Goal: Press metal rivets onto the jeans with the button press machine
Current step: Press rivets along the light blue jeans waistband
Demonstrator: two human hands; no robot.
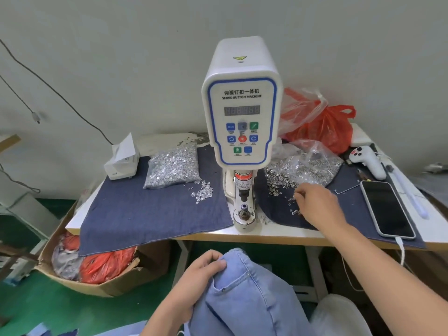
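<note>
The white servo button machine (pixel 242 112) stands at the middle of the table, its lower die (pixel 244 212) near the front edge. Light blue jeans (pixel 244 294) lie in my lap below the table. My left hand (pixel 201 275) grips the jeans by the pocket edge. My right hand (pixel 315 202) reaches over dark denim cloth right of the machine, fingers curled down among loose metal rivets (pixel 278 185); whether it pinches one is hidden. A clear bag of silver rivet pins (pixel 173 166) sits left of the machine, with a few spilled beside it (pixel 202 191).
A phone (pixel 388 209) on a cable lies at the right. A white handheld controller (pixel 368 161), red plastic bags (pixel 324 124) and an opened clear bag of rivets (pixel 312 163) sit behind it. A white box (pixel 121 161) is at the left. A cardboard box (pixel 101 265) stands on the green floor.
</note>
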